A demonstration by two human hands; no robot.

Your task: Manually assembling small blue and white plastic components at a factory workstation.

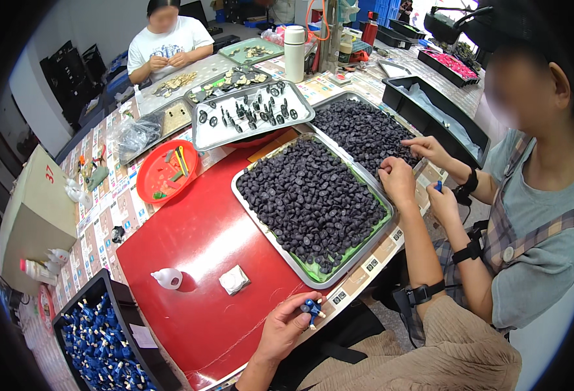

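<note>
Near the table's front edge, my left hand is closed on a small blue figure with pale ends and a dark round part. My right hand reaches over the border of two metal trays, its fingers bent together in a pinch; whatever sits between the fingertips is too small to make out. Below it lies the nearer tray, heaped with small dark oval pieces on a green liner. The farther tray's dark pieces are beside my fingertips. A red mat carries a white squeeze bottle and a white square block.
A black bin of blue figures stands front left. Behind the mat are a red dish and a tray of black wheeled parts. A co-worker's hands are close on my right, one with a blue piece. Another person sits opposite.
</note>
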